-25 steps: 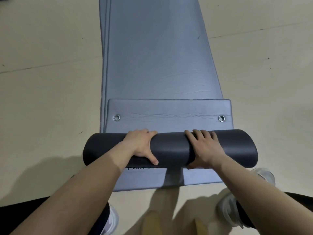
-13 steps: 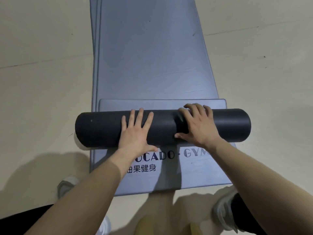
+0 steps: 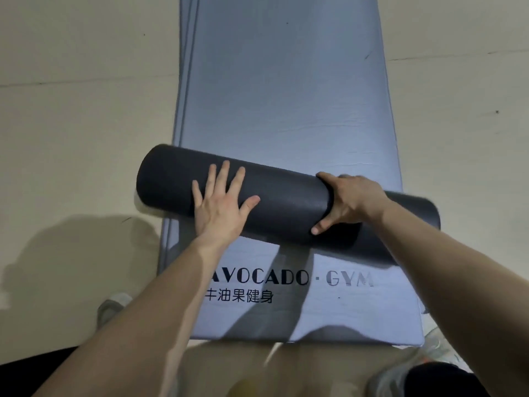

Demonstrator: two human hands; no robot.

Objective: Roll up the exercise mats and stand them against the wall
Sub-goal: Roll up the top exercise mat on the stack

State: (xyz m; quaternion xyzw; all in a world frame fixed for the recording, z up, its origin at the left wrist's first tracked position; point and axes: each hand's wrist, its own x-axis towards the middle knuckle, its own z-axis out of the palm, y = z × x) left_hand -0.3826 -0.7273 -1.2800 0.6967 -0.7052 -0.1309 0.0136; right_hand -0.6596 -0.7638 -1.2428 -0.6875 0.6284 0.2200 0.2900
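Roll (image 3: 286,202) newly askew; left fingers (image 3: 224,174) flat

The roll (image 3: 286,207) lies slantwise across the mats (image 3: 286,96), both ends overhanging their side edges, so it blocks our way along them. Our left hand (image 3: 220,207) lies flat on it and our right hand (image 3: 347,200) wraps it; its ends are bare. Beyond it mat surface lies open, with floor (image 3: 86,124) either side.

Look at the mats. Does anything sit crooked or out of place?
Yes. The rolled mat lies slanted across the flat mat, not square to its edges: its left end sits farther away than its right. The left hand presses it; the right hand grips it.
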